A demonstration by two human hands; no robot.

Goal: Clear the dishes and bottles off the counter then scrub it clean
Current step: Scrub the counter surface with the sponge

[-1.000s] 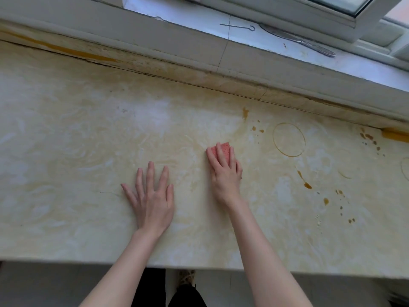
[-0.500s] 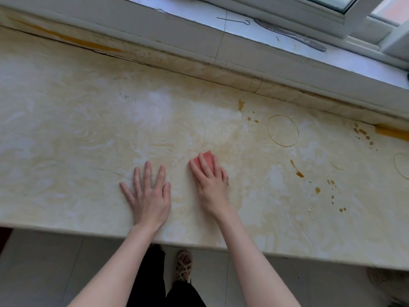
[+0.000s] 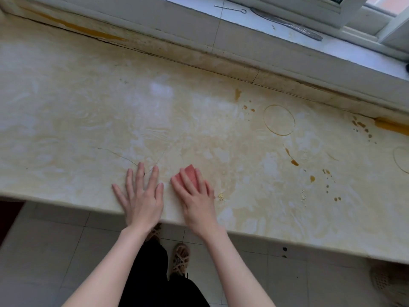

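Note:
A cream marble-patterned counter (image 3: 88, 120) fills the view, streaked with wet swirls. My right hand (image 3: 195, 199) presses a pink sponge (image 3: 190, 175) flat onto it near the front edge, with straight fingers lying over the sponge. My left hand (image 3: 141, 196) rests flat on the counter just left of it, fingers spread. Brown ring stains (image 3: 278, 120) and brown drips (image 3: 294, 161) mark the counter to the right. Small yellow crumbs (image 3: 220, 196) lie beside my right hand.
A raised stained ledge (image 3: 199, 56) runs along the back, below a white windowsill (image 3: 332, 45) holding a metal utensil (image 3: 287, 23) and a wire hook (image 3: 230, 8). Tiled floor (image 3: 55, 251) and my sandalled feet (image 3: 180, 259) show under the counter's front edge.
My right hand has pulled the sponge back toward the front edge and a little left, close to my left hand. The view has tilted down, showing more floor.

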